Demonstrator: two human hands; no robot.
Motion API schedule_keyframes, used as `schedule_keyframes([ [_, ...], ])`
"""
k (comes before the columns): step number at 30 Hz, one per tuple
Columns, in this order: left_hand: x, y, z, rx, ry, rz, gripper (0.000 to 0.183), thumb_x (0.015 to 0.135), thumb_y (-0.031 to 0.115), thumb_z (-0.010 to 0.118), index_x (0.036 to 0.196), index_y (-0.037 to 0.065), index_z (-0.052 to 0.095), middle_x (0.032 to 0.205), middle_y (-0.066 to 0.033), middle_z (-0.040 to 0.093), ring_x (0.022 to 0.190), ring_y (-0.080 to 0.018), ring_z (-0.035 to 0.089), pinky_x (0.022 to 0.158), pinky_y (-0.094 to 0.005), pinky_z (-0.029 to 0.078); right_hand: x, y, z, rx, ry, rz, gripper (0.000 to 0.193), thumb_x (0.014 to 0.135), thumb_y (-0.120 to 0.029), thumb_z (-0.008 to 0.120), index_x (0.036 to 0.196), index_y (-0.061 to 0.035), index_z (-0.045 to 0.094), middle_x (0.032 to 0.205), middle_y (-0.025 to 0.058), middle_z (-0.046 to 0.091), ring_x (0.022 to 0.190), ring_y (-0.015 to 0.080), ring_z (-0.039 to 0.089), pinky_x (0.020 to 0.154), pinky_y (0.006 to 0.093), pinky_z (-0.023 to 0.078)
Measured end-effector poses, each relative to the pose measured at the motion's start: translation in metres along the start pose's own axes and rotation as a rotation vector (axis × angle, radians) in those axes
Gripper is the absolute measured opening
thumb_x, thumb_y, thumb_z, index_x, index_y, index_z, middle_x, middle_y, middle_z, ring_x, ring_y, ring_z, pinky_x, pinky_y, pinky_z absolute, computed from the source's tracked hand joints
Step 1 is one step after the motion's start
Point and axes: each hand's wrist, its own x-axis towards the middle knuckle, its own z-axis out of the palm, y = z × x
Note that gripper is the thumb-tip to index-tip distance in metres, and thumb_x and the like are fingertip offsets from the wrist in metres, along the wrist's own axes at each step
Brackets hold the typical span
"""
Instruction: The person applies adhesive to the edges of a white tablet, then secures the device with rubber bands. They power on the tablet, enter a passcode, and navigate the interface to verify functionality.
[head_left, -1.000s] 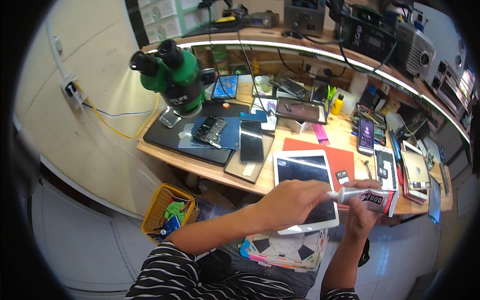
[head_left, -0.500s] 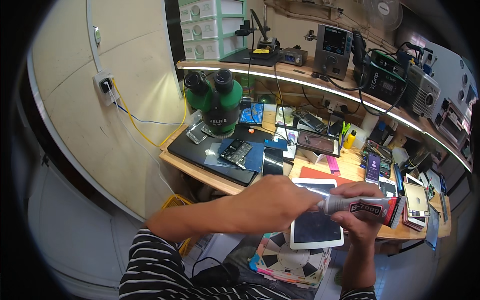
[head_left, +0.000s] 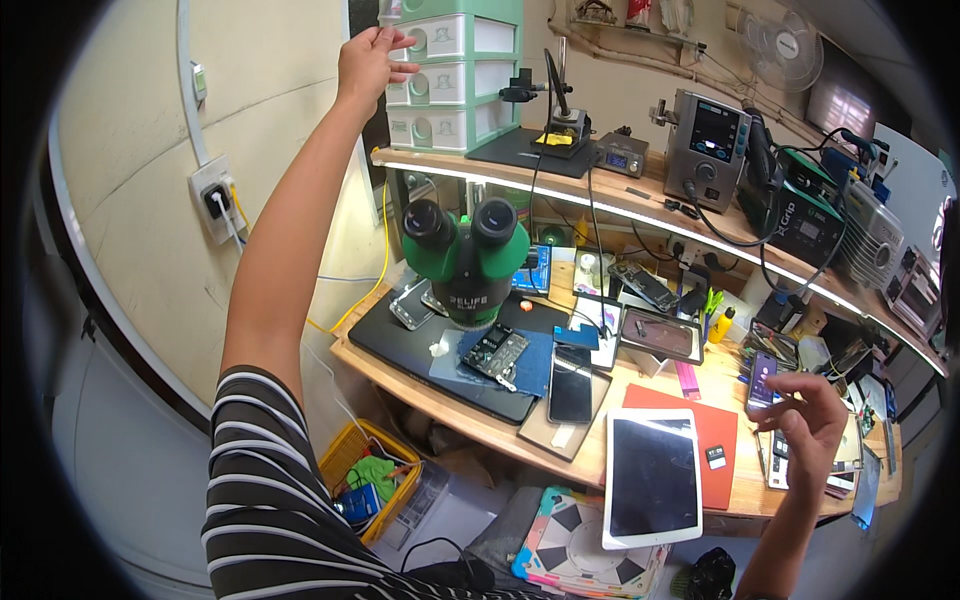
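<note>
My left hand (head_left: 372,68) is raised high at the left, beside the white-and-green drawer tower (head_left: 430,85). Its fingers are partly stretched out and apart; I make out nothing held in them. At the right, my right hand (head_left: 812,425) hovers over the bench's front part, fingers loosely curled with a gap to the thumb, no object plainly in it. Below and left of it, a white-framed tablet (head_left: 655,478) lies screen up, its near end over the bench edge. Under it is an orange-red mat (head_left: 712,420) bearing a small black-and-white piece (head_left: 715,457).
A green-black microscope (head_left: 466,260) stands on a black pad with a circuit board (head_left: 495,358) before it. A dark phone (head_left: 570,385) lies left of the tablet. Soldering equipment (head_left: 705,140) sits on the lit shelf. A yellow basket (head_left: 350,450) is below the bench.
My left hand has left the glue tube and swung up to the drawer tower. My right hand has moved right and down; the tube no longer shows. The view has shifted.
</note>
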Motion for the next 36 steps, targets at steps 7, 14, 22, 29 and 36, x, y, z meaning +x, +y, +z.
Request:
schedule_keyframes([
  [7, 0.032, -0.006, 0.007, -0.006, -0.248, 0.076, 0.034, 0.104, 0.036, 0.056, 0.113, 0.004, 0.067, 0.105, -0.0093, 0.076, 0.07, -0.0127, 0.072, 0.06, -0.0231, 0.054, 0.006, -0.011, -0.067, -0.518, 0.184, -0.105, 0.036, 0.09, -0.014, 0.068, 0.119, 0.0061, 0.06, 0.118, 0.0163, 0.063, 0.104, 0.0209, 0.066, 0.086, 0.0301, 0.052],
  [14, -0.039, 0.123, 0.038, 0.344, -1.01, 0.216, 0.033, 0.103, 0.033, 0.058, 0.099, 0.003, 0.072, 0.089, -0.006, 0.074, 0.062, -0.0098, 0.067, 0.061, -0.0236, 0.053, 0.161, -0.084, 0.006, -1.232, 0.137, -1.218, 0.063, 0.092, -0.038, 0.068, 0.146, -0.0144, 0.048, 0.149, 0.0154, 0.05, 0.137, 0.0322, 0.049, 0.111, 0.0485, 0.044],
  [22, -0.069, 0.22, 0.05, 0.325, -0.817, 0.644, 0.013, 0.087, 0.01, 0.079, 0.097, 0.002, 0.078, 0.082, -0.0081, 0.076, 0.066, -0.0112, 0.068, 0.062, -0.024, 0.055, 0.188, -0.158, 0.101, -0.59, 0.077, -1.094, 0.031, 0.098, -0.03, 0.066, 0.107, -0.0008, 0.063, 0.087, 0.0117, 0.069, 0.074, 0.0187, 0.07, 0.066, 0.029, 0.059],
  [29, -0.125, 0.27, 0.051, 0.762, -0.46, 0.66, 0.024, 0.089, 0.013, 0.075, 0.108, -0.001, 0.07, 0.069, -0.0113, 0.068, 0.065, -0.0166, 0.067, 0.06, -0.0318, 0.051, 0.192, -0.177, 0.093, -0.423, -0.01, -0.844, 0.032, 0.1, -0.032, 0.064, 0.1, -0.0003, 0.063, 0.071, 0.0068, 0.068, 0.051, 0.0135, 0.067, 0.046, 0.023, 0.055],
  [36, -0.067, 0.169, 0.058, 0.455, -0.34, 1.36, 0.019, 0.097, 0.015, 0.064, 0.096, -0.002, 0.074, 0.078, -0.0166, 0.072, 0.068, -0.024, 0.069, 0.064, -0.0332, 0.054, 0.208, -0.175, 0.102, -0.597, -0.047, -0.885, 0.034, 0.101, -0.033, 0.061, 0.103, 0.0004, 0.063, 0.074, 0.0075, 0.069, 0.055, 0.0144, 0.069, 0.049, 0.0237, 0.057],
])
